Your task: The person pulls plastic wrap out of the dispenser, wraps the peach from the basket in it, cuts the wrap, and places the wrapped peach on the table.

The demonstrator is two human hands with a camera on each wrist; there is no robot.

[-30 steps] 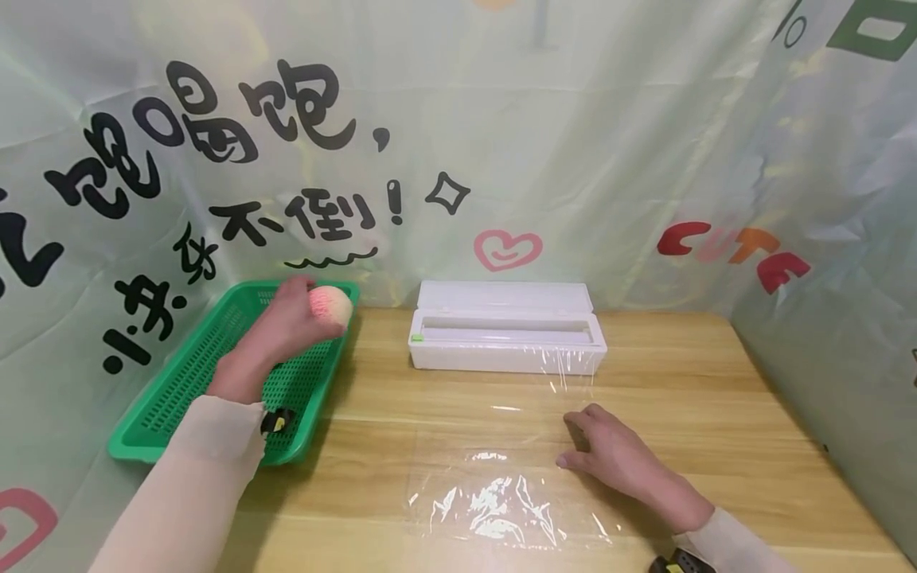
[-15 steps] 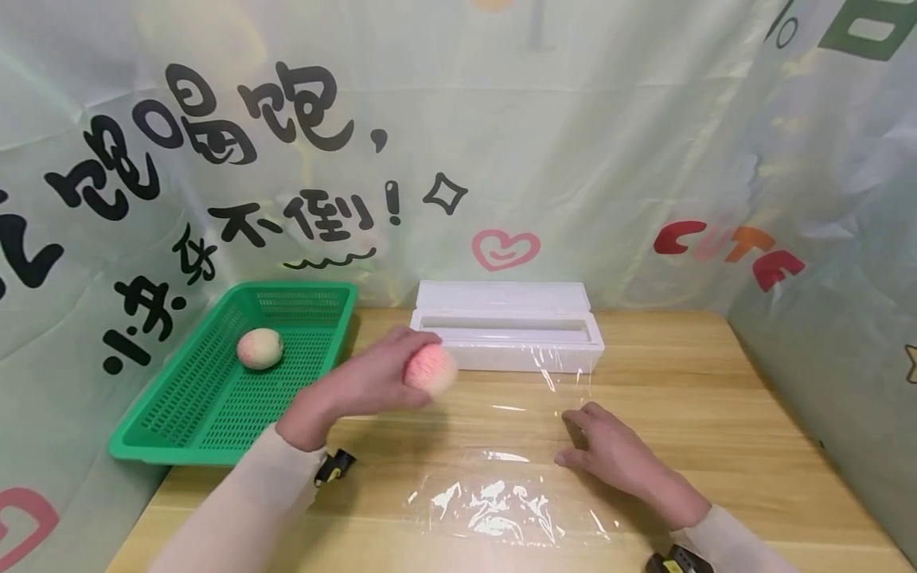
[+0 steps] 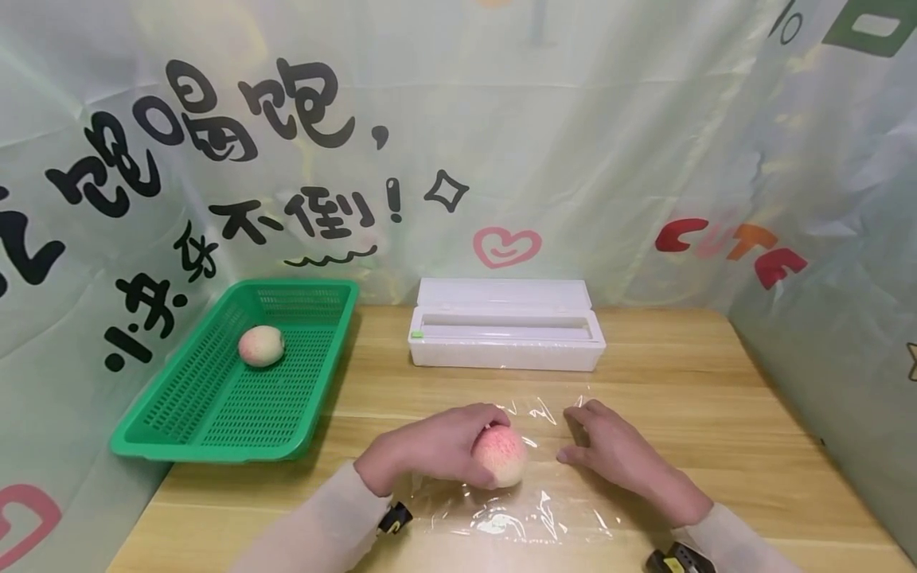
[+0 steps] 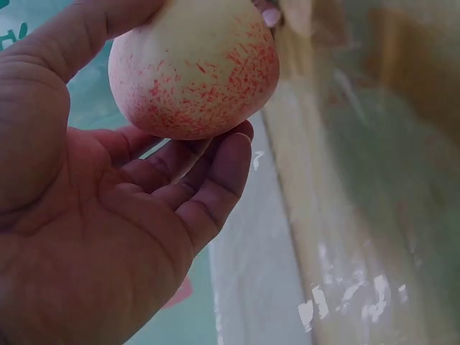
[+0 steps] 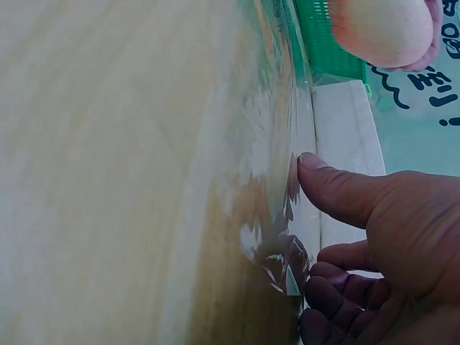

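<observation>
A pale cloth wall (image 3: 609,159) closes off the back and right of my space, printed with black lettering, a pink heart and, toward the right, coloured letters. Below it lies my wood-grain bench (image 3: 680,374), light and smooth. The green basket (image 3: 208,459) sits at its left, where it was half a second ago, and the white box (image 3: 509,356) stands open near the back; my arm no longer covers its left front. Clear film (image 3: 548,517) spreads over the bench in front of the box, wrinkled and shiny. My right grip (image 3: 619,452) hasn't moved: thumb and fingers apart, fairly wide, tips at the film's edge. My left grip (image 3: 444,446) has come rightward and nearer me, closed around a pink peach (image 3: 505,458), now over the film; I can't tell whether the peach touches it. A second peach (image 3: 261,346) lies unmoved in the basket.
</observation>
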